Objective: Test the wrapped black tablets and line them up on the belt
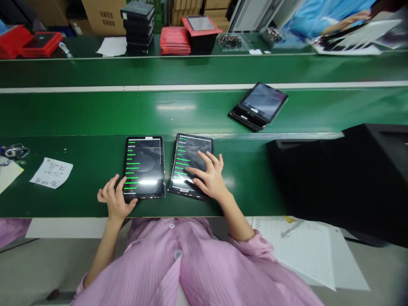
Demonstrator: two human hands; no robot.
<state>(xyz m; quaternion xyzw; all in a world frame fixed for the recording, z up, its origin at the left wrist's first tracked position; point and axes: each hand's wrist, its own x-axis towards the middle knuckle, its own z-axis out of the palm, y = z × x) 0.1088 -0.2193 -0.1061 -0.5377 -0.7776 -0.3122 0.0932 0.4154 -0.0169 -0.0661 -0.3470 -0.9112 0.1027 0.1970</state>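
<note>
Two black tablets lie face up near the front edge of the green table, both showing lists of mostly green text. My left hand (116, 199) rests at the lower left corner of the left tablet (148, 163), its fingers apart and a fingertip at the screen's edge. Over the right tablet (183, 180), which is slightly tilted, my right hand (211, 175) is spread, with its fingers above or on the screen. Whether those fingertips touch the glass, I cannot tell. Neither hand grips anything.
Stacked tablets (263, 102) lie on the green belt. A large black object (334, 182) fills the right side. At left lies a handwritten note (51, 173). Black boxes (138, 25) and red sheets (175, 41) line the far shelf; a person in blue (315, 17) is beyond.
</note>
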